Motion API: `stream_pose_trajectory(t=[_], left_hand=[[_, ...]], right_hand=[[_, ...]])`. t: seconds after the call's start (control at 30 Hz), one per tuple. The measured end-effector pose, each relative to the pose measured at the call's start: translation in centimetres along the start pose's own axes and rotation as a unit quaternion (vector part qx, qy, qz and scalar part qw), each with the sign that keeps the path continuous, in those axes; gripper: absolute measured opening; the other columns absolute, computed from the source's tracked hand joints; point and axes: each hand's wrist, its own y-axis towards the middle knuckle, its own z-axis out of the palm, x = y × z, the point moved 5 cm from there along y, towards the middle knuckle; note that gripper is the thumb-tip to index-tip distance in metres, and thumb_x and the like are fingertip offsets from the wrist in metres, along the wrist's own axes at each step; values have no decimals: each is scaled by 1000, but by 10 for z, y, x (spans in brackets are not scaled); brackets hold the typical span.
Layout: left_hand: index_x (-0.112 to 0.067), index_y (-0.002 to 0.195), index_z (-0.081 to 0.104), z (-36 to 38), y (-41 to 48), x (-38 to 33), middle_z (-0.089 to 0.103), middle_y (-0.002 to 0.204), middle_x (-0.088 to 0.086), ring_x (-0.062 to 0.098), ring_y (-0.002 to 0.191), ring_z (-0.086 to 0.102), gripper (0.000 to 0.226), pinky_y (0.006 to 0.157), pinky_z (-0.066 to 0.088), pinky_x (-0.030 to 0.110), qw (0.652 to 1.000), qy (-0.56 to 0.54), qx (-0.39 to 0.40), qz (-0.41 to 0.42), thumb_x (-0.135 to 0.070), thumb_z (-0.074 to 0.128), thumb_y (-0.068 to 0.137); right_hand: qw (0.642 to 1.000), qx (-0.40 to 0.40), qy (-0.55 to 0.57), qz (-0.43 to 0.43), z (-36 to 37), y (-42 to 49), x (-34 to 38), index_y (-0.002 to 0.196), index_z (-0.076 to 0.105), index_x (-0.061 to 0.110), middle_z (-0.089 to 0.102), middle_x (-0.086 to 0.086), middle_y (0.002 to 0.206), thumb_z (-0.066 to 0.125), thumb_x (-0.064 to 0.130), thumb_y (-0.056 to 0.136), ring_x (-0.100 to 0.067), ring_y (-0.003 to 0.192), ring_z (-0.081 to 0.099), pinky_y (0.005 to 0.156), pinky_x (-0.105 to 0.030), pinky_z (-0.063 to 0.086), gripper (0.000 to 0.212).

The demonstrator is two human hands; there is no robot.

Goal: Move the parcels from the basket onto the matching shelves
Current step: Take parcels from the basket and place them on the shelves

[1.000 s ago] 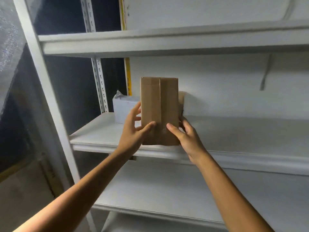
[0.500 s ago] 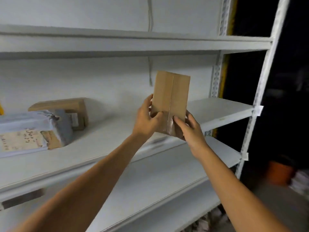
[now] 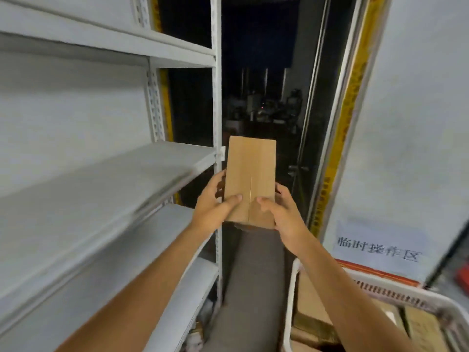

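White metal shelving (image 3: pixel 101 174) is seen across the left of the view, and a white plastic basket (image 3: pixel 291 288) holding more cardboard parcels (image 3: pixel 311 298) is seen at the lower right. Between them, just past the shelving's end upright and before a dark gap, a small brown cardboard box (image 3: pixel 250 174) is held upright in the air, set on no shelf. It is gripped at its lower end. The left hand (image 3: pixel 210 201) is curled round the left edge with its thumb laid across the near face, and the right hand (image 3: pixel 286 214) is curled round the lower right corner, thumb likewise on that face. The box is judged light and stiff, being carried by thumbs and fingers alone without sagging. A seam runs down its middle, so the bare cardboard edges are judged the surer hold.
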Motion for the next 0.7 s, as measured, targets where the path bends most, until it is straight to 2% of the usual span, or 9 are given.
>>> stream_pose_trajectory(t=[0.13,0.2,0.3,0.37,0.47,0.57,0.7], left_hand=[[-29,143,33,62,19,53,50,138,-5,17,123,50,71,102,45,46,993,-20,102,-47,-23,71,83],[-34,142,34,95,25,75,50,135,-10,14,125,48,71,101,45,38,985,-27,158,-70,-26,72,82],[-32,144,32,153,20,106,43,144,-5,15,134,39,75,101,38,31,963,-36,240,-116,-22,73,82],[-31,147,28,193,12,123,33,152,1,17,140,29,79,100,33,28,944,-29,294,-144,-22,73,82],[-28,148,26,245,-4,148,32,153,5,20,140,29,79,91,41,20,918,-52,345,-190,-18,71,83],[-29,147,27,289,-17,171,30,153,1,19,140,28,77,104,36,31,901,-52,370,-219,-19,70,84],[-26,148,25,336,-24,201,33,152,1,17,139,31,77,108,37,38,888,-41,380,-255,-16,69,85]], right_hand=[[997,-64,-38,21,-57,-2,-39,127,44,29,56,12,113,64,22,90,-10,102,58,72,-21,51,43],[993,-96,-45,51,-85,-11,-62,131,44,27,57,8,118,64,25,91,-16,104,60,73,-25,54,45],[980,-163,-36,110,-132,-30,-95,128,45,27,59,-2,119,63,24,91,-25,104,62,74,-34,56,41],[969,-205,-36,130,-163,-43,-111,128,45,24,58,-8,121,63,21,90,-29,107,61,84,-44,56,42],[960,-229,-44,156,-201,-59,-133,128,45,21,57,-10,125,63,18,88,-28,112,58,97,-52,49,45],[946,-255,-31,195,-238,-69,-161,128,44,23,57,-5,124,63,15,87,-25,114,56,101,-53,45,46],[935,-259,-18,241,-280,-64,-206,122,46,27,59,0,120,61,14,87,-22,111,56,100,-54,46,40]])
